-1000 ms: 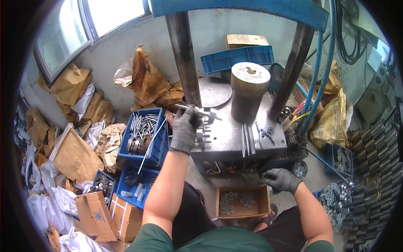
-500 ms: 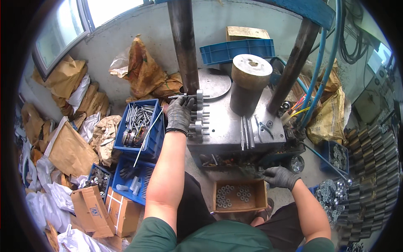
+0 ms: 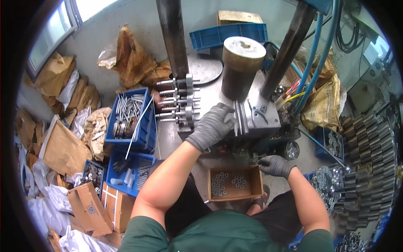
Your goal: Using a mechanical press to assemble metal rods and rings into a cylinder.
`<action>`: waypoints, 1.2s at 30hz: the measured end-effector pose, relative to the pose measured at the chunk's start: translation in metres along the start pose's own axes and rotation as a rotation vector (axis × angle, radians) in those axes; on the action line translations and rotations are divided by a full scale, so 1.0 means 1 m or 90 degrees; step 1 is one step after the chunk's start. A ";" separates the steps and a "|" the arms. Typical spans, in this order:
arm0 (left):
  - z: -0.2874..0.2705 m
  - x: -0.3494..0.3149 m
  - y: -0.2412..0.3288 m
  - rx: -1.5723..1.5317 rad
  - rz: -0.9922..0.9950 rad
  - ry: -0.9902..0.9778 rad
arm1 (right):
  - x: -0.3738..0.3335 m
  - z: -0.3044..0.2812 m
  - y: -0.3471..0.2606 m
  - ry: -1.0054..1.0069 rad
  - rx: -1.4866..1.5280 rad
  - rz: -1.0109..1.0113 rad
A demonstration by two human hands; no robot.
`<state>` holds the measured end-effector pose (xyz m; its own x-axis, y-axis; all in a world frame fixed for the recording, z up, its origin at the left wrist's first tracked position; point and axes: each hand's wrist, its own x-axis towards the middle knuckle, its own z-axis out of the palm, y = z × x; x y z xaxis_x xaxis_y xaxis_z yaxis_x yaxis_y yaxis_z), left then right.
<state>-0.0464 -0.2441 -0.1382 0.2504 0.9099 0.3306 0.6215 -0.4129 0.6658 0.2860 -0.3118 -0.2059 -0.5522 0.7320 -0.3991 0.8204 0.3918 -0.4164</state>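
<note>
My left hand (image 3: pixel 213 127), in a grey glove, reaches over the front of the steel press table (image 3: pixel 210 94). Its fingers and thumb are apart, and nothing shows between them. Just beyond its fingertips lie thin metal rods (image 3: pixel 239 117) and a pair of pliers (image 3: pixel 257 112). Along the table's left edge stands a row of several steel shafts with flanges (image 3: pixel 189 101). My right hand (image 3: pixel 278 166), also gloved, is closed by the right corner of a wooden drawer (image 3: pixel 257 185). What its fingers hold, if anything, is hidden. Small metal rings (image 3: pixel 219 185) lie inside the drawer.
A heavy steel cylinder (image 3: pixel 240 75) stands on the table between two dark columns (image 3: pixel 173 38). At left are a blue crate of rods (image 3: pixel 130 111), a lower blue tray (image 3: pixel 121 185) and cardboard (image 3: pixel 90 206). Stacked metal parts (image 3: pixel 361 168) fill the right side.
My left hand has let go at the row of shafts and moved right and nearer, toward the rods. My right hand stays by the drawer corner. The whole view has shifted slightly.
</note>
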 end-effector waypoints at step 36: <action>0.053 0.003 0.005 0.315 0.047 -0.161 | 0.140 0.354 0.067 -0.049 -0.293 0.101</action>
<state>-0.0029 -0.2414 -0.1695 0.4386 0.8857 0.1522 0.8550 -0.4634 0.2330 0.2105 -0.3801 -0.5787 -0.4103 0.7663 -0.4944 0.8663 0.4969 0.0511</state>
